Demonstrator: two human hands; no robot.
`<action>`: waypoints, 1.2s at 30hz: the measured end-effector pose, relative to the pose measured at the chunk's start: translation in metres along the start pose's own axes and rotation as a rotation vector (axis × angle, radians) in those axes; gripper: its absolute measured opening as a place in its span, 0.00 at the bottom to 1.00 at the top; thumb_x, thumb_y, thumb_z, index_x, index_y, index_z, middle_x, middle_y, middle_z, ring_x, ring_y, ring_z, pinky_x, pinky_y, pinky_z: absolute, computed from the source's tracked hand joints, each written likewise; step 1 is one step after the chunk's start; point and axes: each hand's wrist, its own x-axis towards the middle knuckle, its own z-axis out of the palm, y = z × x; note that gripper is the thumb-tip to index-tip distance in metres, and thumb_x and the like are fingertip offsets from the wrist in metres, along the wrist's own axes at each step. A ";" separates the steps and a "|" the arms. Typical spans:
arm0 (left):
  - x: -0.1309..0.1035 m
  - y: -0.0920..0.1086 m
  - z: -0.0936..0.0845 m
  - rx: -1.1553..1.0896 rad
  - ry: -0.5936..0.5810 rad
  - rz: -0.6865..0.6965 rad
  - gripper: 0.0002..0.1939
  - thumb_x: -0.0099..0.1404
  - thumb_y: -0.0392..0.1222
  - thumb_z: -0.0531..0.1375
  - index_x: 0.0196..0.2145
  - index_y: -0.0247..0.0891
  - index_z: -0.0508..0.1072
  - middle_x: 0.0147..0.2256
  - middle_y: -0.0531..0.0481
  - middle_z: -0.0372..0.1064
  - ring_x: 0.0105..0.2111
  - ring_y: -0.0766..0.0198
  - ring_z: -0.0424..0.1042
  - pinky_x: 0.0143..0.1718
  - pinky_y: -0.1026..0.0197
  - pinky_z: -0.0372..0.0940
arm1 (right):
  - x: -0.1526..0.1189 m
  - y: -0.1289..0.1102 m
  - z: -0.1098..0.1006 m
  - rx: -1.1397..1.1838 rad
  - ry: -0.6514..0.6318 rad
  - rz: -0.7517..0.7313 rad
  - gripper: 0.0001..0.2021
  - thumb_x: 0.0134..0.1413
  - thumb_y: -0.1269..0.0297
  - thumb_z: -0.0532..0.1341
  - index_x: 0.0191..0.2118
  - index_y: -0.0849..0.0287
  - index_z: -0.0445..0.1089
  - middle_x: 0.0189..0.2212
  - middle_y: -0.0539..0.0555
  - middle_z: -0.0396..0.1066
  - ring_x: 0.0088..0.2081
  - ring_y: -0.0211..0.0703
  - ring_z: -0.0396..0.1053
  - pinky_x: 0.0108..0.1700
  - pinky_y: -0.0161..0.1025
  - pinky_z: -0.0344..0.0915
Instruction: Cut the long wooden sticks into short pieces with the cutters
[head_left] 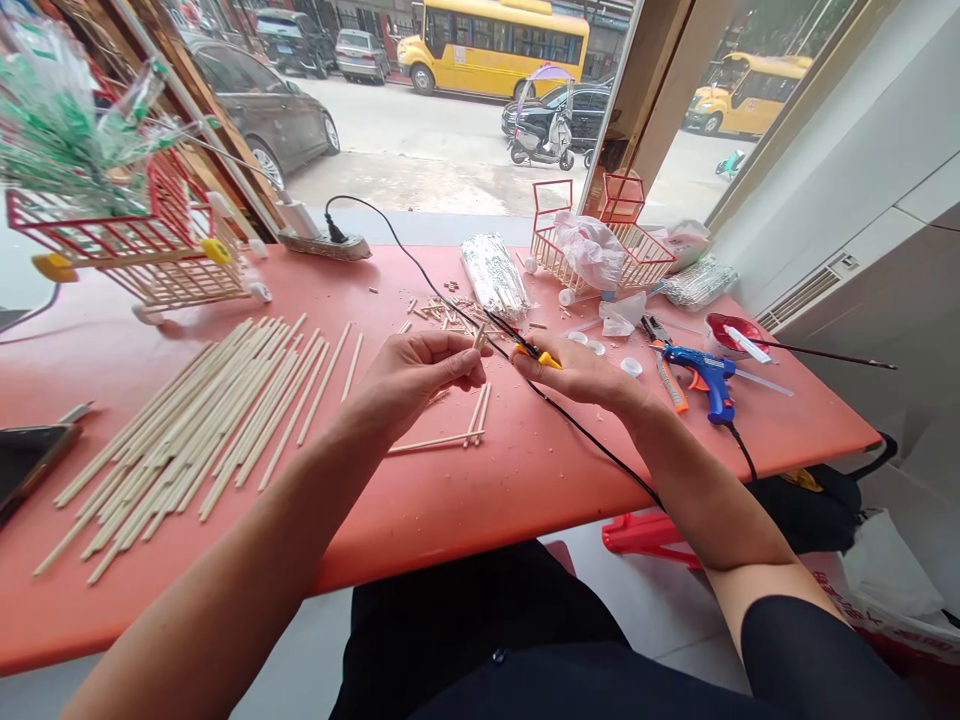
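Observation:
My left hand (431,368) pinches a short piece of wooden stick (480,337) between thumb and fingers, above the middle of the table. Close to its right, my right hand (589,378) is wrapped round the yellow-and-black handles of a pair of pliers (541,354). Their dark jaws point left toward the pinched piece; whether they touch it I cannot tell. Below my hands, a few cut sticks (442,441) lie at angles on the table. Small wooden offcuts (442,312) are scattered just beyond. Many long wooden sticks (202,430) lie side by side on the left.
On the pink table (465,505) stand small stick-built carts, one at left (180,270) and one at back right (637,258). A blue glue gun (701,372), orange-handled tool (670,385) and red bowl (733,335) lie right. A black cable (577,428) crosses beneath my right hand.

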 end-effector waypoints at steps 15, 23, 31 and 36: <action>-0.001 0.001 0.004 -0.013 -0.174 -0.037 0.19 0.56 0.54 0.79 0.30 0.34 0.85 0.26 0.46 0.77 0.29 0.66 0.72 0.33 0.64 0.65 | 0.000 0.001 0.005 0.005 -0.119 -0.082 0.28 0.69 0.36 0.56 0.49 0.60 0.74 0.43 0.55 0.76 0.43 0.47 0.69 0.45 0.41 0.59; 0.000 0.006 0.005 0.035 -0.200 -0.044 0.22 0.55 0.57 0.79 0.28 0.34 0.83 0.25 0.46 0.76 0.28 0.64 0.71 0.32 0.62 0.65 | -0.003 -0.006 0.006 -0.016 -0.112 -0.075 0.27 0.69 0.38 0.56 0.53 0.59 0.75 0.47 0.56 0.77 0.49 0.51 0.71 0.49 0.43 0.62; 0.002 0.002 -0.001 0.061 -0.204 -0.065 0.21 0.54 0.57 0.80 0.29 0.35 0.85 0.25 0.45 0.76 0.28 0.64 0.71 0.32 0.62 0.66 | -0.005 -0.009 0.007 -0.062 -0.099 -0.027 0.26 0.68 0.39 0.57 0.52 0.59 0.75 0.48 0.57 0.77 0.48 0.52 0.71 0.49 0.44 0.62; 0.001 0.004 0.000 0.048 -0.191 -0.041 0.20 0.54 0.56 0.80 0.31 0.34 0.87 0.25 0.45 0.76 0.28 0.63 0.71 0.31 0.61 0.65 | -0.004 -0.006 0.008 -0.047 -0.106 -0.037 0.27 0.68 0.38 0.57 0.52 0.58 0.74 0.48 0.57 0.77 0.48 0.51 0.71 0.48 0.43 0.62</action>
